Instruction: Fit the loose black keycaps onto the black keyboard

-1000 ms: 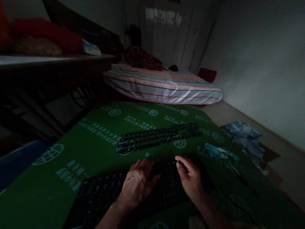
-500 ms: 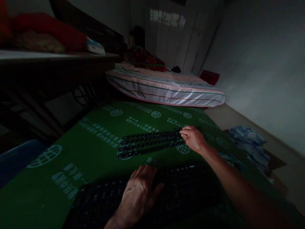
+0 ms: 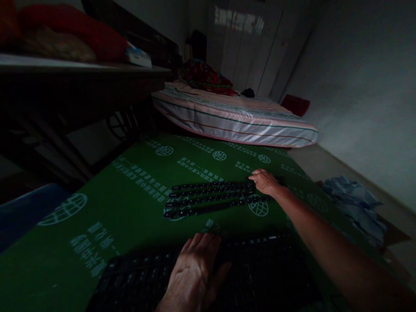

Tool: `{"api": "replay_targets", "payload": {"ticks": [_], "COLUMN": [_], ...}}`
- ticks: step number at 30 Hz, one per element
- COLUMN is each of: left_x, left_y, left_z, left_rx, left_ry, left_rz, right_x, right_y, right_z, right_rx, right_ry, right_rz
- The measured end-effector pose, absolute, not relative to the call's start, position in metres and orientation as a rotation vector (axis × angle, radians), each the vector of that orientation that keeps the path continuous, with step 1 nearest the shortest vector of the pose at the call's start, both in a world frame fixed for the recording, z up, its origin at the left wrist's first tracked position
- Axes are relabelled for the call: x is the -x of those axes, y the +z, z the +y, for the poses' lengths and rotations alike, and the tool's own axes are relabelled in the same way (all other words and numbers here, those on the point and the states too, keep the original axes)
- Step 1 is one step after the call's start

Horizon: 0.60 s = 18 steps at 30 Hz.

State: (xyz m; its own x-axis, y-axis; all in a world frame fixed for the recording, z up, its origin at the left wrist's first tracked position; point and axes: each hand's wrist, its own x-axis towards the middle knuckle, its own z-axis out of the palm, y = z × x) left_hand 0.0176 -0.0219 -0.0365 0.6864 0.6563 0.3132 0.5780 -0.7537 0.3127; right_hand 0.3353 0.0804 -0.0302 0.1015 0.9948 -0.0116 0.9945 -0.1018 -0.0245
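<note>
A black keyboard (image 3: 139,273) lies on the green board in front of me, its right part dark and hard to make out. My left hand (image 3: 196,268) rests on its middle, fingers stretched toward the far edge and thumb apart. Beyond the keyboard, several rows of loose black keycaps (image 3: 208,200) run from left to right on the board. At the right end of the far rows is my right hand (image 3: 264,181), thumb and fingertips pinched at a small black keycap (image 3: 249,184). The fingers partly hide that keycap.
The green board (image 3: 123,216) carries white globe prints and lettering. A striped mattress (image 3: 234,121) stands behind it. A dark table (image 3: 97,71) with red cloth is at the left, a blue object (image 3: 32,208) below it. Crumpled cloth (image 3: 351,199) lies on the right floor.
The whole scene has shifted slightly right as the camera turned. My right hand stays pinched at the end of the keycap rows, and my left hand still rests on the keyboard.
</note>
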Motion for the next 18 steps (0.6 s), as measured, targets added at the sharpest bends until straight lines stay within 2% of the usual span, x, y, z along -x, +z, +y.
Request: {"api": "replay_targets", "payload": {"ticks": [18], "left_x": [-0.018], "left_y": [-0.039], "left_z": [-0.022], "left_rx": [-2.714], "left_ry": [0.681], "left_rz": [0.984], "right_x": [-0.328], "right_y": [-0.025], "right_z": [0.12], "right_rx": [2.323], "right_ry": [0.012], "right_rz": [-2.074]}}
